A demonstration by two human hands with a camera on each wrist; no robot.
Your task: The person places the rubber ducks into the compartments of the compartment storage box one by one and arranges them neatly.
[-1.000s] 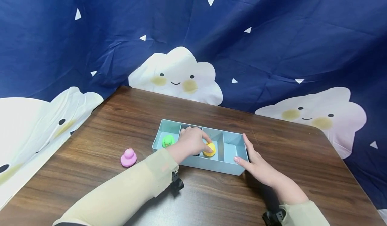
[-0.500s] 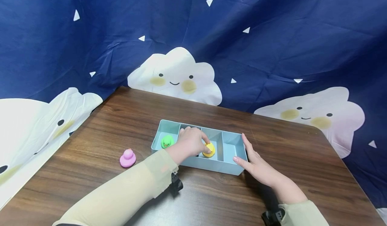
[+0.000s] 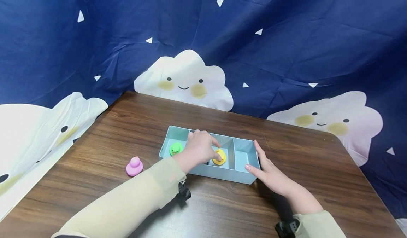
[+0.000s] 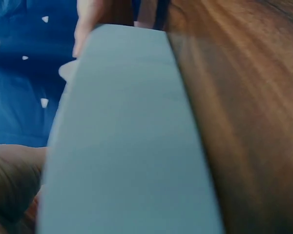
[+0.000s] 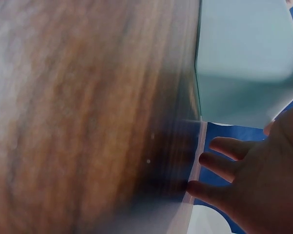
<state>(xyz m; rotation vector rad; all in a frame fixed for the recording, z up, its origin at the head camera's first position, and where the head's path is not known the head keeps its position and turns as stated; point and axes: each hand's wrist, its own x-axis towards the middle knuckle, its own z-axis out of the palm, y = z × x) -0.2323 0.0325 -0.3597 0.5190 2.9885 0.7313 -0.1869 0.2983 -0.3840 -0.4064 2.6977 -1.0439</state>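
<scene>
A light blue box (image 3: pixel 219 174) with compartments in a row lies on the table. My left hand (image 3: pixel 198 147) reaches over it, thumb and index finger parted around a yellow rubber duck (image 3: pixel 219 159) in one compartment. A green rubber duck (image 3: pixel 176 148) sits in the leftmost compartment. At the box's right end, my right hand (image 3: pixel 270 170) holds the wall, thumb over the rim and index finger along the outside. Its other fingers (image 5: pixel 217 165) spread out beyond the box in the right wrist view. The left wrist view shows mostly the box's long side (image 4: pixel 132 131).
A pink rubber duck (image 3: pixel 134 166) stands on the wooden table (image 3: pixel 216 209), left of the box. Behind the table hangs a blue cloth (image 3: pixel 286 54) with white clouds. The box's rightmost compartment (image 3: pixel 243 158) has the right thumb over it.
My left thumb and index finger have parted from the yellow duck, and the hand has shifted slightly up and left. The right hand and the box stay in place.
</scene>
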